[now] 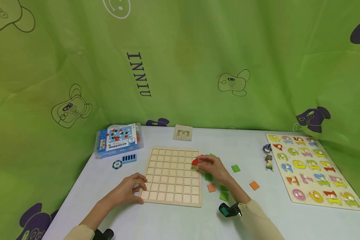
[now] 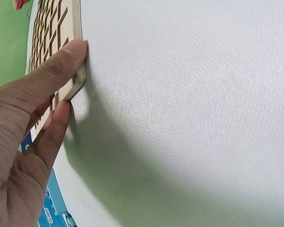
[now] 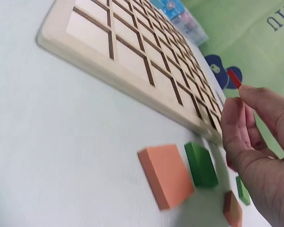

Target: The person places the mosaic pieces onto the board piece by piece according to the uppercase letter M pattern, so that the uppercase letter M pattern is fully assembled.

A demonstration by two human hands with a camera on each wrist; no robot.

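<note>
Wooden grid board (image 1: 173,175) is seen lying flat near the middle of the pale table (image 1: 156,221), and every cell that shows is bare, so the filling is judged barely begun, with all of the tiles left to place. At its near left corner the board is steadied by the left hand (image 1: 129,191), whose fingers rest on the edge. Over the far right corner a red curved piece (image 1: 195,162) is pinched between thumb and fingertips of the right hand (image 1: 214,168) and is held just above the board, not yet seated. Loose green tiles (image 1: 235,168) and orange tiles (image 1: 254,185) are scattered to the right of the board, and a number puzzle (image 1: 313,168) lies further right.

From the left wrist view, the thumb (image 2: 61,64) is shown pressed against the board's rim, with a finger beneath the corner, which the head view does not resolve. From the right wrist view, tile thickness and the red piece's thin edge (image 3: 234,78) are shown, while the table's layout is shown only from the head.
</note>
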